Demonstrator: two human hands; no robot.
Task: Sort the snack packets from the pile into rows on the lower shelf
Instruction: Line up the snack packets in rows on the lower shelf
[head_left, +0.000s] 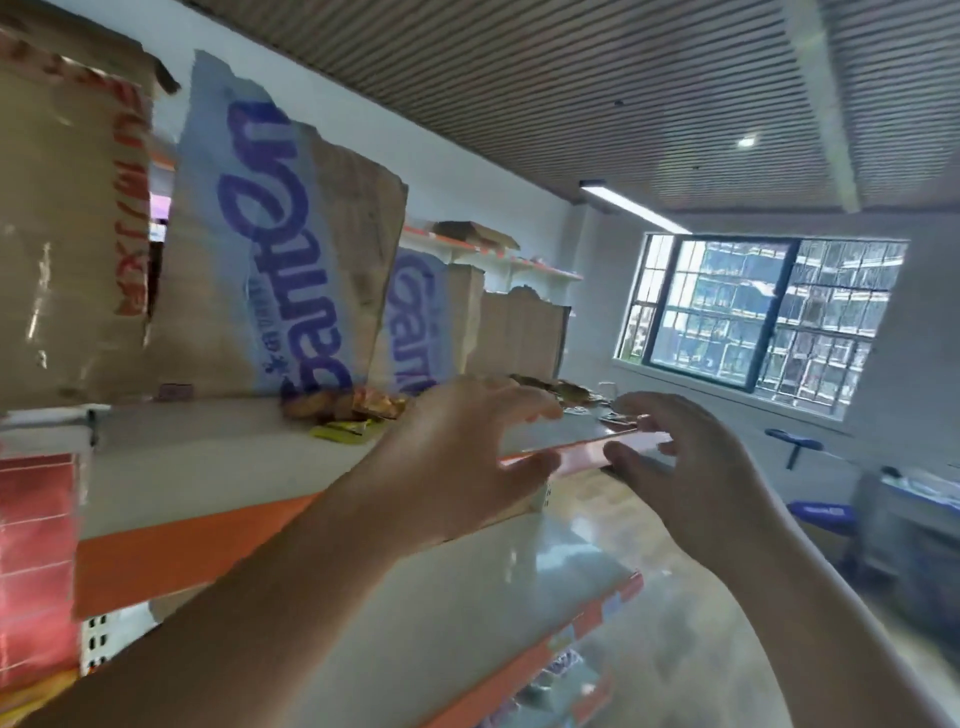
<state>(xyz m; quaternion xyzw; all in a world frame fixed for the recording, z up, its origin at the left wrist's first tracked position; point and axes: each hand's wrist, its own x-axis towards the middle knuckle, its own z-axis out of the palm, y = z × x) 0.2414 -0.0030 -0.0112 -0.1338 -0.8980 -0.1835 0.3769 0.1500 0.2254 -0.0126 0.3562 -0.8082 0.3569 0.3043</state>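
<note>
The snack packets (343, 408) lie in a loose, crumpled heap on the white shelf (208, 447), at ten o'clock from the left hand (457, 457). Their glossy orange and yellow wrappers are blurred. I think they wait there for picking. Both hands are stretched toward the shelf edge, fingers spread and half bent, holding nothing. The right hand (696, 457) is at three o'clock from the left. Torn, matte cardboard boxes (291, 270) stand behind the heap. The smooth grey lower shelf (519, 587) is at six o'clock.

boxes (291, 291): brown, blue lettering | shelf (218, 447): white, orange edge | packets (343, 408): orange-brown, yellow
</note>
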